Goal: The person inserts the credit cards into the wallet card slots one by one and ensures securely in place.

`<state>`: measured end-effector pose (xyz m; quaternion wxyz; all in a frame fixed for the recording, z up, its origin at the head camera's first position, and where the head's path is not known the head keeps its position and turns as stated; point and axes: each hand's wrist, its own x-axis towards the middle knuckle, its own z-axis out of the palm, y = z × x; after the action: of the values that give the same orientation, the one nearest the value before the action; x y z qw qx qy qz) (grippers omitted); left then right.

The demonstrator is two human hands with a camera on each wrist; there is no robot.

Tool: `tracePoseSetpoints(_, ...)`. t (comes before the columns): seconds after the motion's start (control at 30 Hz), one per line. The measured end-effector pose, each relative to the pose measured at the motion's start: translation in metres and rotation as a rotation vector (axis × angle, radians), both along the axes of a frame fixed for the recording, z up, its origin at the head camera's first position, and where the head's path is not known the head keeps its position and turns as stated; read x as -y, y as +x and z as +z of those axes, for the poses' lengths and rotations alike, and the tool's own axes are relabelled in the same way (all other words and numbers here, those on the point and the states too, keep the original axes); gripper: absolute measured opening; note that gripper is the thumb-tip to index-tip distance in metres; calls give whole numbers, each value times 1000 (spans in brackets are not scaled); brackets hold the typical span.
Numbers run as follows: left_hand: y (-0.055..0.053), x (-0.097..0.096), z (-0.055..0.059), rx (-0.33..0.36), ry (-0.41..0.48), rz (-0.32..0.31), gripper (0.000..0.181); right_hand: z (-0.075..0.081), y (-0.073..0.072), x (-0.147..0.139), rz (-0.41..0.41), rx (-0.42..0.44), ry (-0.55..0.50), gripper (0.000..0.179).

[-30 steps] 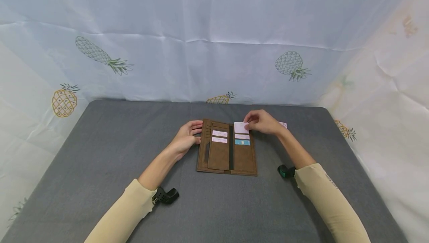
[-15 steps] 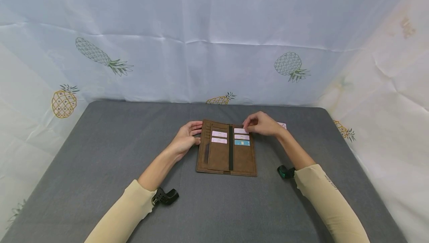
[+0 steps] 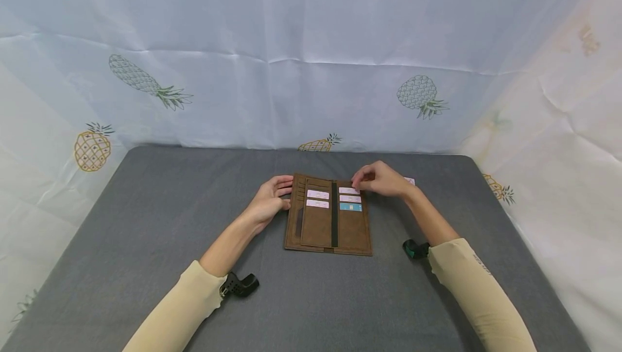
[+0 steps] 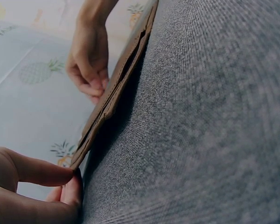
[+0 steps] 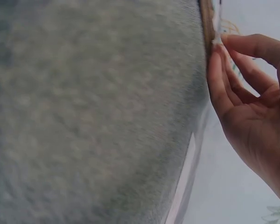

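An unfolded brown wallet (image 3: pixel 353 236) lies on the grey cloth, its card slots facing up. My left hand (image 3: pixel 266 199) pinches the wallet's left edge between thumb and fingers, which shows closely in the left wrist view. At the right panel's top slot, my right hand (image 3: pixel 381 179) pinches the corner of a pale pink card (image 3: pixel 346 190) sitting low in that slot. Below it are another pink card (image 3: pixel 350 198) and a blue card (image 3: pixel 351 207). Two pink cards (image 3: pixel 318 199) show in the left panel. A dark strap runs down the wallet's middle.
Behind my right wrist, a pink card (image 3: pixel 410 181) lies partly hidden on the cloth-covered table (image 3: pixel 194 233). A pineapple-print curtain (image 3: pixel 233 98) rises at the back edge and both sides. Each forearm wears a black wrist device (image 3: pixel 239 284).
My right hand has moved slightly down, and the pink card has slid down into the top right slot until only a strip shows. My left hand stays at the wallet's edge.
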<state>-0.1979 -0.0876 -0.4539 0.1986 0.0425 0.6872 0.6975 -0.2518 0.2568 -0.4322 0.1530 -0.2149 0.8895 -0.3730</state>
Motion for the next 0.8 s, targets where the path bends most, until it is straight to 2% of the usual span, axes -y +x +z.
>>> tracePoseSetpoints(0.13, 0, 0, 0, 3, 0, 2, 84, 4, 1, -6, -3, 13, -25, 20)
tracePoseSetpoints(0.4, -1, 0, -1, 0, -6, -5, 83, 13, 4, -32, -98, -14, -46, 24)
tracePoseSetpoints(0.57, -2, 0, -1, 8, -3, -5, 83, 19, 8, -46, -137, -58, -24, 26)
tracePoseSetpoints(0.7, -2, 0, -1, 4, -2, -1, 83, 22, 9, -56, -150, -41, -3, 30)
tracePoseSetpoints(0.8, -2, 0, -1, 1, -2, 1, 84, 21, 10, -64, -156, -34, 56, 35)
